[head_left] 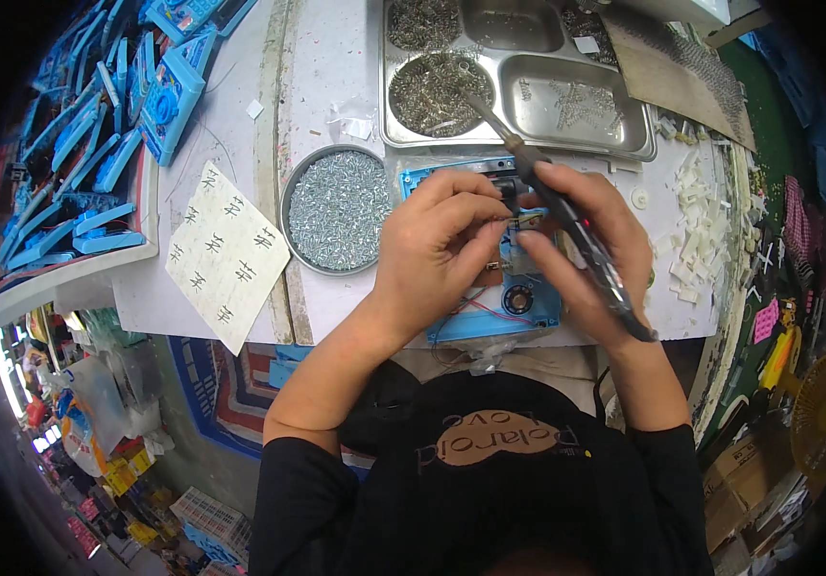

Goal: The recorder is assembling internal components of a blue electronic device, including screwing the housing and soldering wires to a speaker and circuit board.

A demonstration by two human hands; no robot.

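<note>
A blue plastic casing (538, 305) lies on the table in front of me, with a round black speaker (517, 300), thin red wires and a small brown board in it. Above the casing, my left hand (437, 245) has thumb and fingers pinched together; whatever is between them is too small to make out. My right hand (605, 235) grips a black pen-shaped electric screwdriver (590, 240) with a small red light. Its long metal shaft points away from me, over the steel tray (518, 144). The right thumb and index finger are close to the left fingertips.
Left of the casing stands a round dish (336, 209) of small silvery screws. Small metal springs (442, 93) fill parts of the tray. A marked card (228, 257) lies at left, near stacked blue casings (168, 101). White plastic pieces (696, 230) are scattered at right.
</note>
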